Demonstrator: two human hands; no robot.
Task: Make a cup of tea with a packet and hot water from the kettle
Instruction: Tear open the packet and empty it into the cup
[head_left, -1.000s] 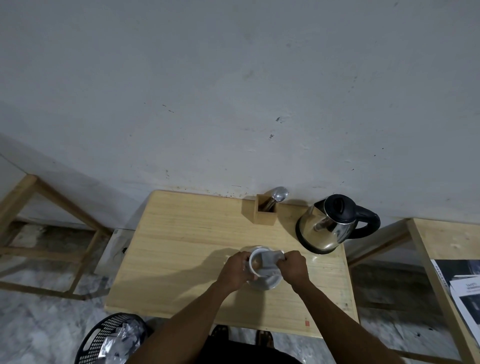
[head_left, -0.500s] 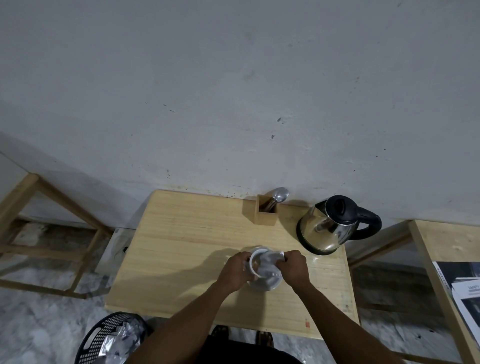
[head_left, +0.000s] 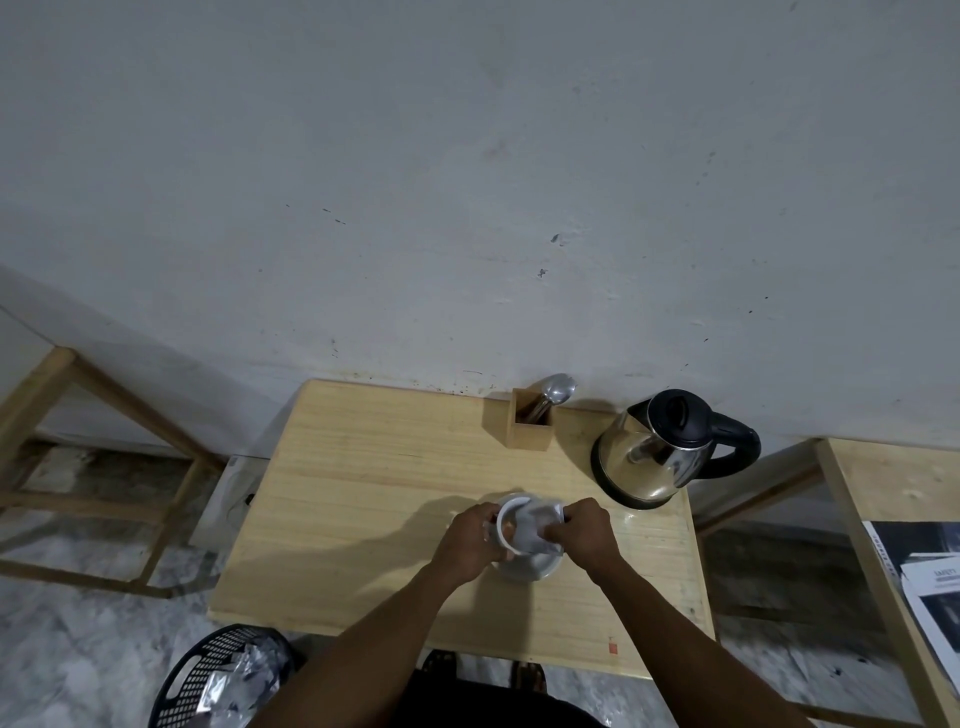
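A white cup stands on a white saucer near the front middle of the wooden table. Over the cup's mouth I hold a small pale packet with both hands. My left hand grips its left side beside the cup's left rim. My right hand pinches its right side. A steel kettle with a black lid and handle stands at the back right, apart from the hands. The inside of the cup is mostly hidden.
A wooden holder with a metal spoon stands at the back by the wall. A black basket with wrappers sits on the floor at the front left. A second table with papers is to the right.
The packet has shifted slightly between my fingers over the cup; both hands stay in nearly the same place. Kettle and holder have not moved.
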